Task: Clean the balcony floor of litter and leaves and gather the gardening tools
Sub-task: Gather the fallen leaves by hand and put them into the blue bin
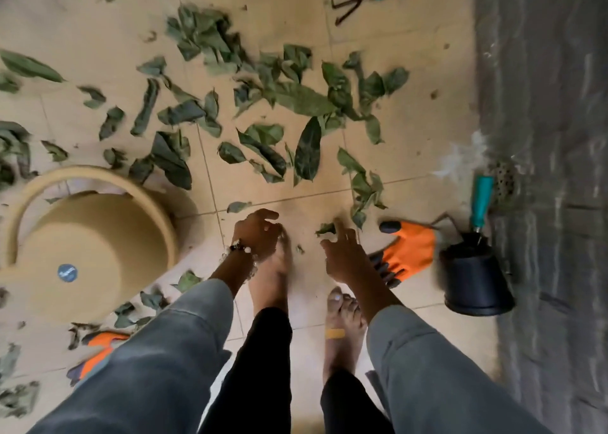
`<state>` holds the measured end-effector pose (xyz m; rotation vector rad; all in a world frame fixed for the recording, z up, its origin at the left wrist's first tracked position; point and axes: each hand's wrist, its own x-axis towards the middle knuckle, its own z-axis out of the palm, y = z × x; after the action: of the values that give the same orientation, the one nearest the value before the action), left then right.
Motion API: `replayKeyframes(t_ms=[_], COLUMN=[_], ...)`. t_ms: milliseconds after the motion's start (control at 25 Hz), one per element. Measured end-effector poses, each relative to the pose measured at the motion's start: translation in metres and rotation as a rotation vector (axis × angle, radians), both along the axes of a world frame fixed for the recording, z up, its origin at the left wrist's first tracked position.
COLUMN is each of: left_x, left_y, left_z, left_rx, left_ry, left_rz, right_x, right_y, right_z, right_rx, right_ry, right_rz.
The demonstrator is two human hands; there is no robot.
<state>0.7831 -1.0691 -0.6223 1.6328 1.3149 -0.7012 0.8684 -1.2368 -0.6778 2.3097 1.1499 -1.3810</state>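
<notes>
Both hands low over the tiles, neither gripping: left hand (260, 236) loosely curled and empty, right hand (342, 256) spread, fingertips near a small leaf scrap (326, 228). Main leaf scatter (263, 104) lies beyond the hands. Tan bucket (95, 246) sits left of the left hand; orange glove (408, 252) and black pot (473, 282) holding a teal-handled tool (481, 200) right of the right hand. Likely best: rake leaves together with flat palms, then scoop into the bucket

A single head-worn camera looks steeply down, close above the beige tiled balcony floor (411, 157), wide-angle.
</notes>
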Motion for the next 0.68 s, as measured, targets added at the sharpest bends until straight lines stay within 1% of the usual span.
replayKeyframes(t_ms=[80,120,200,280,320,360,400,440,480,520,560,600,640,680], left_x=[0.001,0.001,0.005,0.017,0.024,0.031,0.036,0.041,0.044,0.046,0.046,0.045,0.042,0.037], left_y=[0.0,-0.001,-0.004,-0.01,-0.013,-0.014,-0.014,-0.014,-0.014,-0.013,-0.012,-0.01,-0.008,-0.005], left_z=[-0.012,-0.014,-0.013,-0.002,0.002,0.005,0.005,0.003,-0.001,-0.005,-0.007,-0.009,-0.01,-0.012], left_rx=[-0.083,-0.12,-0.206,-0.352,-0.443,-0.515,-0.536,-0.499,-0.431,-0.35,-0.285,-0.255,-0.236,-0.225], left_ry=[-0.004,-0.018,-0.058,-0.045,-0.029,-0.032,-0.048,-0.062,-0.063,-0.058,-0.064,-0.064,-0.066,-0.066], left_rz=[0.241,0.337,0.422,0.508,0.587,0.677,0.752,0.763,0.726,0.675,0.659,0.689,0.716,0.719], right_x=[-0.004,-0.005,-0.002,0.001,0.001,0.002,0.005,0.009,0.016,0.026,0.035,0.043,0.047,0.047], right_y=[0.001,0.003,0.009,0.021,0.029,0.036,0.04,0.04,0.038,0.033,0.025,0.015,0.003,-0.007], right_z=[-0.009,-0.012,-0.009,0.014,0.029,0.045,0.059,0.068,0.068,0.064,0.055,0.041,0.025,0.007], right_rx=[0.063,0.135,0.309,0.527,0.603,0.659,0.695,0.726,0.752,0.746,0.723,0.696,0.643,0.537], right_ry=[-0.033,-0.025,-0.004,0.039,0.117,0.252,0.382,0.47,0.533,0.567,0.566,0.435,0.241,0.092], right_rz=[-0.078,-0.17,-0.455,-0.712,-0.74,-0.717,-0.63,-0.549,-0.546,-0.665,-0.855,-0.992,-1.013,-0.932])
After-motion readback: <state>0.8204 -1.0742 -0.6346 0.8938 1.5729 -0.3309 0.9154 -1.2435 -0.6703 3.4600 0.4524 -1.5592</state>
